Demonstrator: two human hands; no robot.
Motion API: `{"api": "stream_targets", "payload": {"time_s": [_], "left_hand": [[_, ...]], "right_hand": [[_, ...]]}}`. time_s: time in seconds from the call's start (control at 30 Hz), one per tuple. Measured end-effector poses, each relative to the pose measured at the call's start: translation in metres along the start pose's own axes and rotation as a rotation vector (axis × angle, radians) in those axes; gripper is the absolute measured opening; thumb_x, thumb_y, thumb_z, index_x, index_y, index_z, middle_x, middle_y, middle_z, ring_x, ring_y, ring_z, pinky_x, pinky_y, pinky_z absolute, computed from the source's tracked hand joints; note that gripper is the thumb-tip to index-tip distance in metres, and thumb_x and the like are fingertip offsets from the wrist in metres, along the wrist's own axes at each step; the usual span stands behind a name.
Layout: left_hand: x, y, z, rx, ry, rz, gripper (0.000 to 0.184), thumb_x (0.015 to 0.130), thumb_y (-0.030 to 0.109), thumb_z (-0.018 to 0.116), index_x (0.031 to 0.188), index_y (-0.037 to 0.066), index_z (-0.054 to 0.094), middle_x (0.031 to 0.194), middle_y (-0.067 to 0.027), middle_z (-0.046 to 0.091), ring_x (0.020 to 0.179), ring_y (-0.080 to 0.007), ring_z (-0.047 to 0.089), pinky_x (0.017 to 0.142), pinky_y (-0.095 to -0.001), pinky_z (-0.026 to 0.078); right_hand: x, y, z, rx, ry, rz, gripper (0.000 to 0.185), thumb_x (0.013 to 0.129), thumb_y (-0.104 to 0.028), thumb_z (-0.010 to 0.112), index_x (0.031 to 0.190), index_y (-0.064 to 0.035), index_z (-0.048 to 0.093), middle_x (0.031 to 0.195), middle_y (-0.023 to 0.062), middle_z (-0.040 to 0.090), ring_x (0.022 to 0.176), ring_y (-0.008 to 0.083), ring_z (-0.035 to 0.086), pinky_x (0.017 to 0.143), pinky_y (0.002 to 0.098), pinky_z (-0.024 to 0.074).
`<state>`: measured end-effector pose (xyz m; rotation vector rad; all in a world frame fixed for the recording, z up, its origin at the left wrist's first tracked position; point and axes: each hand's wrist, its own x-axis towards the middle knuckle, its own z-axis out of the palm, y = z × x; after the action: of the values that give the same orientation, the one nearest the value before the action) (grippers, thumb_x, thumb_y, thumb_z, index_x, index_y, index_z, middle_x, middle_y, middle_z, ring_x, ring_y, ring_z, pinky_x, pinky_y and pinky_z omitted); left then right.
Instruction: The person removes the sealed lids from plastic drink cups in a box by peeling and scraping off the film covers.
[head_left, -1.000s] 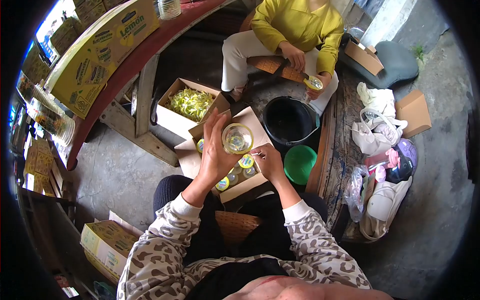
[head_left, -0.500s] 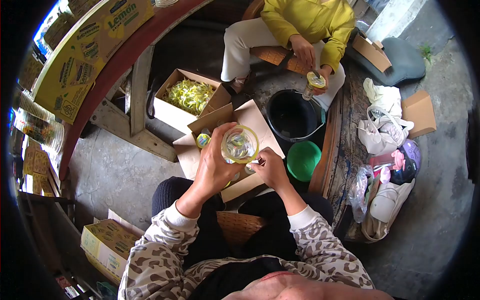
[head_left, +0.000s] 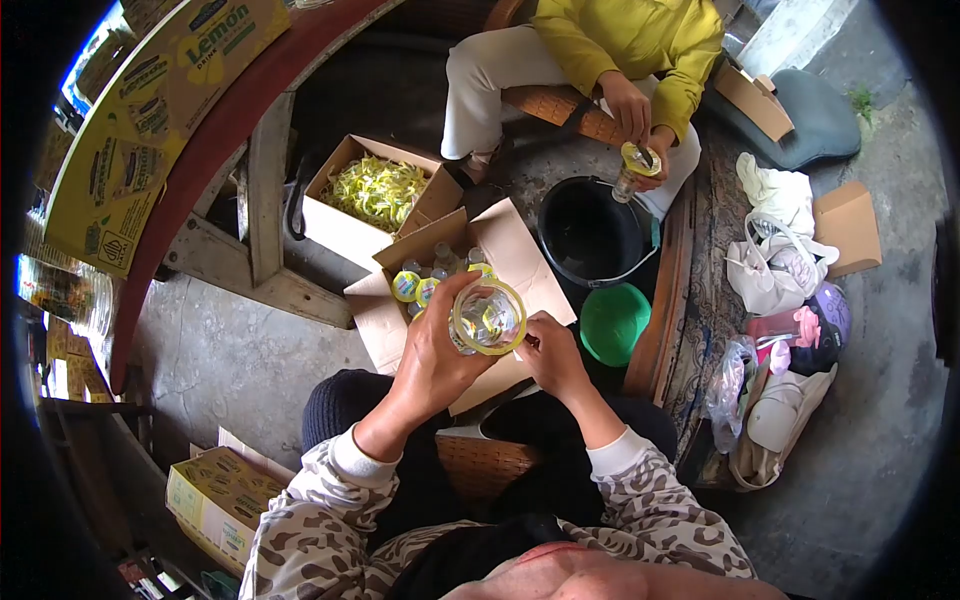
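My left hand (head_left: pixel 432 352) is wrapped round a clear plastic cup (head_left: pixel 488 316) with a yellow rim, its wide round end facing me. At the cup's right edge, my right hand (head_left: pixel 556 358) has its thumb and fingers pinched together; whatever is between them is too small to make out. Beneath both hands stands an open cardboard box (head_left: pixel 518 250) with its flaps spread. Several clear cups with yellow-labelled tops (head_left: pixel 406 286) are inside it, partly hidden by my left hand.
A carton of yellow strips (head_left: pixel 372 192) stands behind the box. To the right are a black bucket (head_left: pixel 585 232) and a green basin (head_left: pixel 614 326). A co-worker in a yellow top (head_left: pixel 628 45) holds another cup (head_left: pixel 630 178). Bags (head_left: pixel 775 270) lie on the right-hand bench.
My right hand has shifted right, from under the cup's rim to beside it. The cup has moved slightly right and down, uncovering more of the cups in the box.
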<state>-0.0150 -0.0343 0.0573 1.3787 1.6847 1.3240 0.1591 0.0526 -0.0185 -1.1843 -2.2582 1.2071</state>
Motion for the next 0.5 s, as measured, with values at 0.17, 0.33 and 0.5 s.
{"api": "stream_targets", "payload": {"time_s": [0.17,0.33,0.5], "left_hand": [[0.002,-0.004,0.002,-0.01,-0.021,-0.013,0.079,0.067,0.006,0.085,0.134,0.003,0.045,0.117,-0.0158,0.066,0.112,-0.0275,0.064,0.096,-0.037,0.049],[0.004,-0.012,0.005,0.026,-0.001,0.02,0.073,0.071,0.008,0.082,0.133,0.002,0.045,0.114,-0.0184,0.065,0.109,-0.032,0.064,0.092,-0.0386,0.05],[0.008,-0.021,0.007,0.055,0.007,0.024,0.075,0.069,0.009,0.084,0.132,0.003,0.046,0.115,-0.0163,0.066,0.11,-0.0297,0.064,0.094,-0.0374,0.05]], "right_hand": [[0.0,0.001,0.0,0.013,0.004,0.028,0.017,0.086,-0.016,0.07,0.09,0.0004,0.071,0.089,0.0146,0.063,0.074,0.0253,0.066,0.07,0.0349,0.0521],[-0.001,0.003,0.0,0.053,0.014,0.04,0.021,0.08,-0.016,0.078,0.09,-0.0002,0.069,0.092,0.0134,0.062,0.075,0.0253,0.065,0.069,0.0345,0.0512],[-0.002,0.014,0.008,0.099,0.063,-0.005,0.022,0.079,-0.014,0.079,0.087,0.0006,0.065,0.09,0.0123,0.062,0.074,0.023,0.064,0.069,0.0324,0.0514]]}}
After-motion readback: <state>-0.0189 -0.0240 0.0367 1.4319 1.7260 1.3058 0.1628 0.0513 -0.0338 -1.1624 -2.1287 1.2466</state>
